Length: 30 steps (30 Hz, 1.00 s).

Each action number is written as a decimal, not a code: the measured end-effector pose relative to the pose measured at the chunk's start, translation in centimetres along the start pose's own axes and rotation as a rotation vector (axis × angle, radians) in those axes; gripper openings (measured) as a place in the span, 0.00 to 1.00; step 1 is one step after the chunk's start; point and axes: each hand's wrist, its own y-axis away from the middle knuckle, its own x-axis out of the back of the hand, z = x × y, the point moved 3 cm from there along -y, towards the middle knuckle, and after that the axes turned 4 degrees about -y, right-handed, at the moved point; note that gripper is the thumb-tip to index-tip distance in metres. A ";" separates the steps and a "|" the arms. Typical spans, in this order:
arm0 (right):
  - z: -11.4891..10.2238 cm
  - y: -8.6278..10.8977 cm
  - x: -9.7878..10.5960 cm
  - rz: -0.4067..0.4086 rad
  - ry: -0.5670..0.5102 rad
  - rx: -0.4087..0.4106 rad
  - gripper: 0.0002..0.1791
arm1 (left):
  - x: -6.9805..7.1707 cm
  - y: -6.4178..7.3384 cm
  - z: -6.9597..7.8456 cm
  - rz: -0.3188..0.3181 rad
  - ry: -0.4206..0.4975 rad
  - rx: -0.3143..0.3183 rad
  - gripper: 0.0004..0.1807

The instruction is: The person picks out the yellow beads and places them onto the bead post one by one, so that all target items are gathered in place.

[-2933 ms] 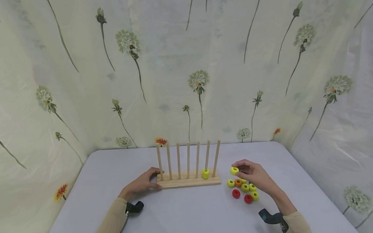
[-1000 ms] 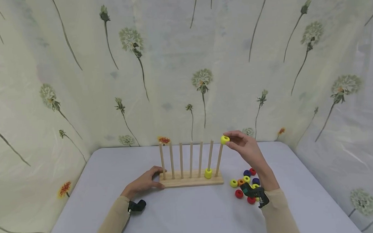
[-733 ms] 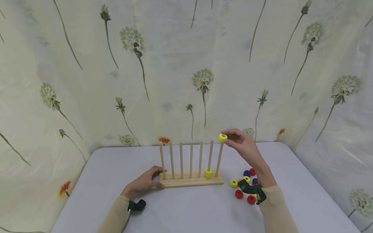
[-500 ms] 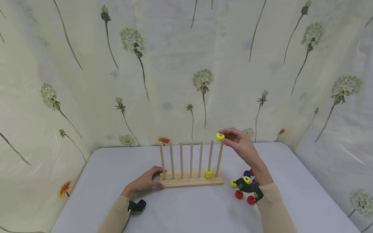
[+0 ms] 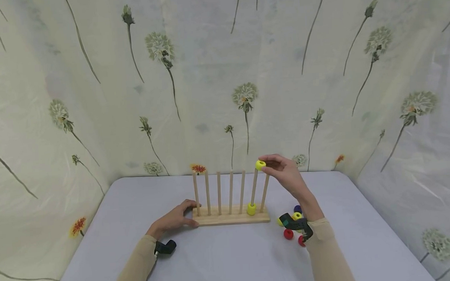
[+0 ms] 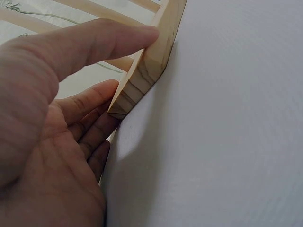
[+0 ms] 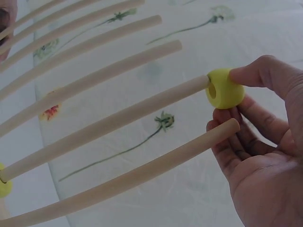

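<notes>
Red bead [image 5: 301, 240] partly behind right wrist camera [image 5: 293, 224], near rack [image 5: 228, 220]

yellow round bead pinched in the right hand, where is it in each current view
Head: right of centre, the round yellow bead in the right hand, above the pale wooden peg rack.
Left wrist: not in the picture.
Right wrist: right of centre, above mid-height, by a peg's tip.
Shared landmark: the rack, at least partly visible in all three.
</notes>
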 end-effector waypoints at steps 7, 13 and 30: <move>0.0 -0.1 -0.3 0.002 0.006 -0.014 0.23 | 0.0 0.1 0.1 -0.007 -0.003 -0.006 0.36; -0.2 -0.1 -0.5 -0.009 0.006 -0.021 0.23 | 0.1 0.2 0.3 -0.008 -0.001 -0.012 0.36; 0.1 0.1 -1.0 -0.032 0.001 -0.019 0.21 | 0.0 0.0 0.0 -0.009 0.006 -0.012 0.36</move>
